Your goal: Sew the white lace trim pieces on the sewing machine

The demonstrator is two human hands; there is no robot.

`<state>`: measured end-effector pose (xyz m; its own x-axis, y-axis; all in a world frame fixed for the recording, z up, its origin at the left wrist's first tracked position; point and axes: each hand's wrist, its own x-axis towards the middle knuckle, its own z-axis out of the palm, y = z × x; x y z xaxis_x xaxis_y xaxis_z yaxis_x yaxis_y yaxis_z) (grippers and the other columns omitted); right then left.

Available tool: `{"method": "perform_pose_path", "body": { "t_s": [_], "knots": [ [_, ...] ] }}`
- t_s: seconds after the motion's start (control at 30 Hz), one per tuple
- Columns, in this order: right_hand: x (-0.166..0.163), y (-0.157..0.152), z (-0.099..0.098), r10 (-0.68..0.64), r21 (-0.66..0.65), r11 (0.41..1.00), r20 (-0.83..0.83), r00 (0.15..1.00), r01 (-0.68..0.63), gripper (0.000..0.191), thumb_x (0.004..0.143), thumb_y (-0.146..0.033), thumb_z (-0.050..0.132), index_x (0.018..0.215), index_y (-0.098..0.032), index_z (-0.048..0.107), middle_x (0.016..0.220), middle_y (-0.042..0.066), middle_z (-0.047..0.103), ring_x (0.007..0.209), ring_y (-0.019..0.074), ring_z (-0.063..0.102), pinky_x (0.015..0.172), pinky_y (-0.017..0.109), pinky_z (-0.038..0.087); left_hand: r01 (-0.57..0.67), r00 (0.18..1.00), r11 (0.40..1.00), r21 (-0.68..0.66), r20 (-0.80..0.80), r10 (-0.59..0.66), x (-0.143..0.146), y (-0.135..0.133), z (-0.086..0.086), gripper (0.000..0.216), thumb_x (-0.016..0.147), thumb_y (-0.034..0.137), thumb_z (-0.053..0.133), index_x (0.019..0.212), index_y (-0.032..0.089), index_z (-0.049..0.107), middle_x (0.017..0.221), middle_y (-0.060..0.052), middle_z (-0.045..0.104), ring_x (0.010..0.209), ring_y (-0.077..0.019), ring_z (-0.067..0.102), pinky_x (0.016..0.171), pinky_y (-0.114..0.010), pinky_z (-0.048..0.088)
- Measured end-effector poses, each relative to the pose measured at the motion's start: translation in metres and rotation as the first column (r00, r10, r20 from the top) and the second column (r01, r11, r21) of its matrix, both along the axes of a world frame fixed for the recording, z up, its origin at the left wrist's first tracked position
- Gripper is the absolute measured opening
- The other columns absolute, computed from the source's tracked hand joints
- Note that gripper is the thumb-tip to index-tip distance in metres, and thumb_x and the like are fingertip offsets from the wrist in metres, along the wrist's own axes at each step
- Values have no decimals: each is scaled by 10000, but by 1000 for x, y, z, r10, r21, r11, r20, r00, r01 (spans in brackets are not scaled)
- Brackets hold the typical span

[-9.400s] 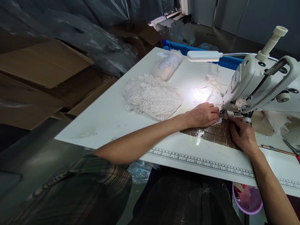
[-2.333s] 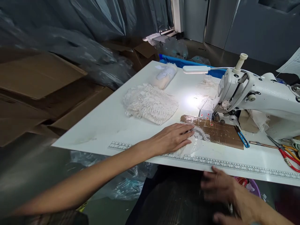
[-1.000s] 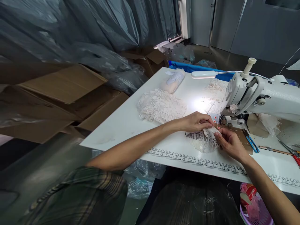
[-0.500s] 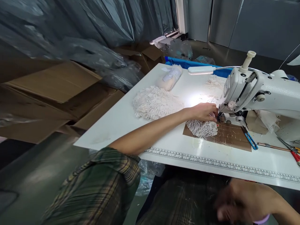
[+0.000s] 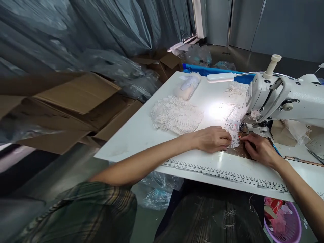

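Observation:
A piece of white lace (image 5: 232, 130) lies under the front of a white sewing machine (image 5: 280, 96), by its needle area. My left hand (image 5: 214, 139) rests at its left edge, fingers curled down onto the lace. From the other side my right hand (image 5: 260, 148) reaches in, index finger stretched toward the lace edge beside a small red mark, thumb apart below. Both hands lie over a brown board (image 5: 236, 153), largely covered. Blue thread snips (image 5: 277, 149) are mostly hidden behind my right hand.
A heap of white lace (image 5: 177, 114) and a wrapped pale bundle (image 5: 187, 87) sit left on the white table. A ruler strip (image 5: 227, 175) runs along the front edge. Cardboard boxes (image 5: 78, 91) stand left; a purple basket (image 5: 295, 222) with scraps is below right.
My right hand has risen from below the table edge to the lace. My left hand has shifted slightly toward me along the lace. The view has turned a little.

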<state>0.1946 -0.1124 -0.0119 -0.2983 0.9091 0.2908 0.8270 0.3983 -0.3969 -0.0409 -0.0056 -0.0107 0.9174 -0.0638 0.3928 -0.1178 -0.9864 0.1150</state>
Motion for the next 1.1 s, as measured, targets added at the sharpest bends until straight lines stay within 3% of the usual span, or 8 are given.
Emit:
{"method": "perform_pose_path", "body": {
  "t_s": [0.13, 0.3, 0.4, 0.5, 0.6, 0.8, 0.97, 1.1],
  "knots": [
    [1, 9, -5, -24, -47, 999, -29, 999, 23, 217, 836, -216, 488, 856, -209, 704, 755, 23, 701, 609, 147, 611, 594, 282, 494, -202, 979, 966, -162, -49, 197, 7, 3, -7, 226, 974, 187, 397, 883, 133, 597, 780, -64, 675, 640, -131, 576, 591, -258, 471],
    [-2, 2, -11, 144, 61, 988, -87, 986, -139, 273, 854, -219, 495, 988, -226, 733, 900, 47, 682, 805, 164, 629, 736, 324, 529, -350, 929, 849, -396, -33, 368, 11, 4, -6, 123, 924, 202, 436, 845, 164, 522, 684, 5, 595, 539, -89, 474, 523, -212, 383],
    [-5, -2, -14, 192, 62, 979, 3, 981, -192, 340, 849, -207, 515, 1094, -257, 745, 926, 56, 637, 835, 177, 601, 748, 357, 519, -325, 938, 885, -332, 2, 346, 11, -1, -8, 154, 946, 215, 432, 851, 161, 541, 717, -14, 623, 570, -100, 502, 537, -224, 392],
    [-7, -3, -13, 217, 43, 975, 25, 976, -218, 337, 835, -204, 531, 1068, -269, 766, 902, 58, 614, 828, 182, 588, 745, 375, 510, -234, 967, 962, -143, 65, 245, 11, -7, -12, 189, 974, 222, 440, 907, 151, 602, 854, -60, 694, 719, -142, 600, 655, -279, 458],
    [-5, -3, -9, 238, 27, 971, -32, 971, -237, 313, 825, -195, 539, 1001, -277, 785, 894, 57, 624, 837, 179, 599, 757, 376, 519, -132, 987, 991, -25, 85, 134, 12, -9, -16, 202, 982, 201, 476, 910, 171, 662, 984, -54, 730, 848, -154, 643, 772, -314, 466],
    [5, -6, -2, 170, -50, 982, -200, 965, -183, 312, 858, -205, 491, 955, -240, 785, 903, 40, 669, 775, 138, 635, 744, 320, 561, -186, 982, 981, -58, -36, 184, 12, -9, -16, 221, 996, 247, 510, 939, 209, 720, 999, -42, 746, 850, -144, 642, 793, -327, 463],
    [5, -4, -11, 48, 10, 999, -96, 994, -47, 376, 901, -219, 454, 1154, -254, 730, 1012, 77, 664, 848, 167, 638, 757, 338, 575, -221, 975, 974, -40, 24, 222, 12, -11, -19, 255, 1018, 273, 481, 944, 219, 719, 978, -31, 747, 832, -137, 640, 814, -332, 460],
    [3, -2, -21, 36, 45, 998, -21, 999, -35, 400, 914, -214, 449, 1228, -254, 693, 1039, 100, 639, 852, 185, 623, 731, 351, 577, -215, 969, 976, -21, 123, 216, 12, -11, -22, 265, 1031, 291, 469, 948, 208, 707, 974, -31, 744, 830, -127, 648, 793, -311, 465]
  ]
}}
